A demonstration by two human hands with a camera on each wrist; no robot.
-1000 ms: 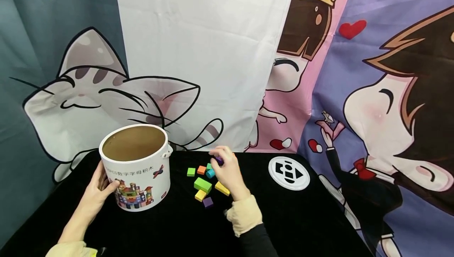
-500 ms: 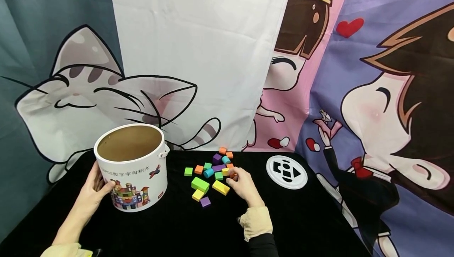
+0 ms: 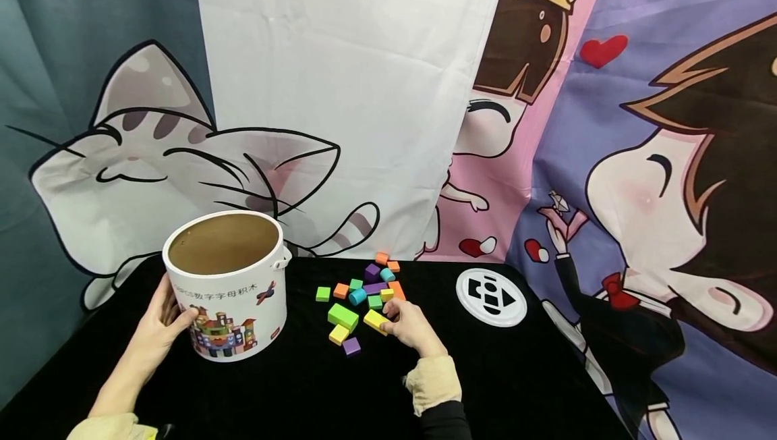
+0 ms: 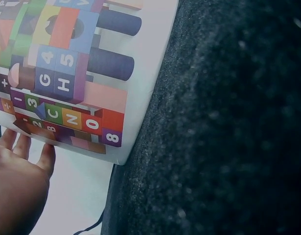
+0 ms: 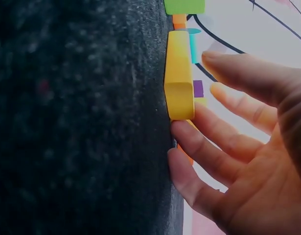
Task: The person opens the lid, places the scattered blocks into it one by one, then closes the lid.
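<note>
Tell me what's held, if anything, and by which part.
The left hand holds the toy-block bucket by its outer wall. The right hand, at one end of a long yellow block, grips nothing.

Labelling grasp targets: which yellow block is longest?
The long yellow block beside the right hand, right of the big green block in the head view; the front yellow block and back yellow block look shorter.

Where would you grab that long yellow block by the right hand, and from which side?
I'd pinch the long yellow block across its long sides, near its right end, coming from the right, where the right hand is. It lies flat on the black cloth with straight sides, and the large green block sits to its left, so that approach seems clearer.
</note>
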